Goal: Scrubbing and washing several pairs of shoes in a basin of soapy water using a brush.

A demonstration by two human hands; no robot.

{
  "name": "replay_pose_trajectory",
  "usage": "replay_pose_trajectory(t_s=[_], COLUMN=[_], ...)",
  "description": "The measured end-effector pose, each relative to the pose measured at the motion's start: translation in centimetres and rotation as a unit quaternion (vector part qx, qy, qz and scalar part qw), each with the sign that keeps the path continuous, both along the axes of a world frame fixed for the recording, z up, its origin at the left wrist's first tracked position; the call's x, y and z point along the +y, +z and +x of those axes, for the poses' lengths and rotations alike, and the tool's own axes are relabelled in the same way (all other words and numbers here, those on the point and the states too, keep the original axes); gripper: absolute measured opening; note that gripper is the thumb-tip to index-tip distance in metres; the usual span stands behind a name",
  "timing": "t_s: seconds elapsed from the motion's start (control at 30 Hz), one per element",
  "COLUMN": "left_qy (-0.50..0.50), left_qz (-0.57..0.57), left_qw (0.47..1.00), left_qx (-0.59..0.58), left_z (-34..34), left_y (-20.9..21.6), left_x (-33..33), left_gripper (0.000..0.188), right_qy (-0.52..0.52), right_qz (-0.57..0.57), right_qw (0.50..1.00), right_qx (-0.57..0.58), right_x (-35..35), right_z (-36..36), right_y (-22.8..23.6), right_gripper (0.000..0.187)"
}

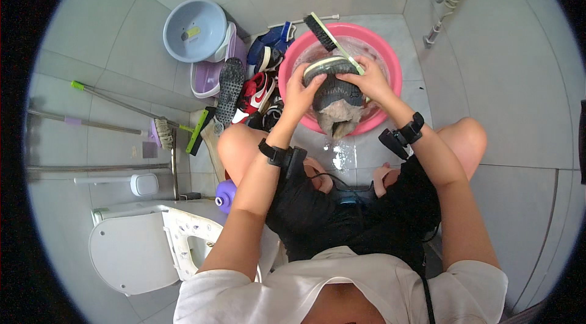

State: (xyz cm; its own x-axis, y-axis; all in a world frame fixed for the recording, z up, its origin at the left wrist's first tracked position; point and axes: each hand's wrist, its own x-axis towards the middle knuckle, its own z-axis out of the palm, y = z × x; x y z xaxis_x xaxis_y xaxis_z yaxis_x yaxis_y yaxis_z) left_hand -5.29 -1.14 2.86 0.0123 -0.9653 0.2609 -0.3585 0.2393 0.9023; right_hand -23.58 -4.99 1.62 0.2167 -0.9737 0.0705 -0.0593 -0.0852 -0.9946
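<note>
Both hands, left and right, grip grey shoe over pink basin; scrub brush on rim.

Bright, even light, soft shadows, sharp centre, fisheye bending at black rim, glare on wet floor.

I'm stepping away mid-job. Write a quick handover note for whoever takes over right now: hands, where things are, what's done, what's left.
Left hand: grips the dark shoe on its left side, holding it sole-up over the pink basin.
Right hand: on the shoe's right side and holding the scrub brush, bristle head sticking up past the basin's far rim.
Things: basin on the floor between the knees, with water in it. The shoe looks wet. A pile of other shoes lies left of the basin.
Done: this shoe is being scrubbed; how clean it is cannot be told.
Left: likely finishing this shoe, then the pile.
</note>
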Motion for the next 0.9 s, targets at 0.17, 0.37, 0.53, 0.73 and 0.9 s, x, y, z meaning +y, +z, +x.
replay_pose_trajectory(t_s=[0.17,0.37,0.53,0.73,0.9], left_qy=[0.116,0.23,0.249,0.296,0.342], left_qz=[-0.018,0.007,-0.058,0.032,0.072], left_qw=[0.993,0.97,0.963,0.927,0.906], left_qx=[-0.008,-0.079,0.087,0.23,0.237], left_z=[-0.4,0.5,3.9,7.4,9.6], left_y=[0.1,0.7,-1.9,-5.3,-8.0], left_x=[-0.3,0.4,-0.8,-1.2,-0.1], left_gripper=[0.027,0.033,0.028,0.027,0.043], right_qy=[-0.112,-0.082,0.02,0.036,-0.075], right_qz=[-0.176,-0.197,-0.268,-0.295,-0.05], right_qw=[0.971,0.976,0.955,0.902,0.906], right_qx=[0.121,0.049,0.129,0.313,0.414], right_x=[-0.1,2.7,5.0,0.4,-1.6], right_z=[-0.2,0.0,-0.2,-5.8,-10.9], right_y=[-1.0,0.9,-0.7,-5.6,-13.3], right_gripper=[0.036,0.029,0.031,0.034,0.033])
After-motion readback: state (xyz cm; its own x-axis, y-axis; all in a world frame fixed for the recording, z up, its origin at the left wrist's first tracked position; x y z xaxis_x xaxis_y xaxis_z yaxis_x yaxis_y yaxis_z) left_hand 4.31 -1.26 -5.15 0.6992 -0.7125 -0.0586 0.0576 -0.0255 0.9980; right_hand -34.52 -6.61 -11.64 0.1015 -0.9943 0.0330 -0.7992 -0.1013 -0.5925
